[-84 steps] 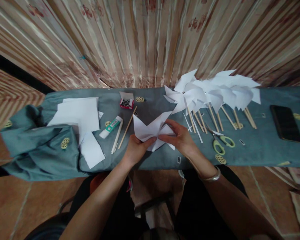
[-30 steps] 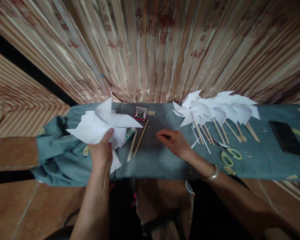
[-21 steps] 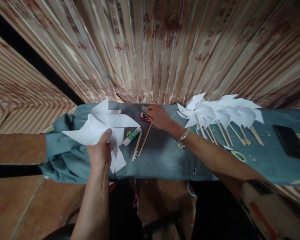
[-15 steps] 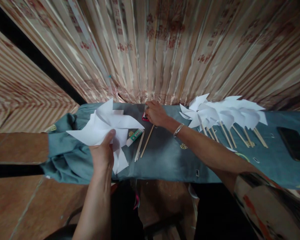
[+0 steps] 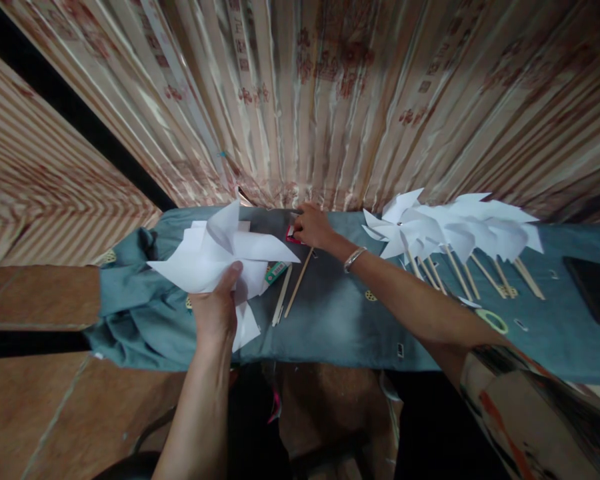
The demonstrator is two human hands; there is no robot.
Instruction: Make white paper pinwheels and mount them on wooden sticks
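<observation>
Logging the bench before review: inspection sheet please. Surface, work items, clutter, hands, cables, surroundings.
Surface: blue-green cloth, bunched at its left end.
Work items: white paper pinwheel; red box, mostly covered; white pinwheels on sticks lying to the right.
Clutter: paper sheets, glue stick, loose sticks, scissors partly behind the right forearm, dark phone.
Hands: left hand grips the paper pinwheel, thumb on top; right hand at the red box, grasp unclear.
Cables: nothing seen on the cloth.
Surroundings: patterned curtain behind, tiled floor below.
</observation>
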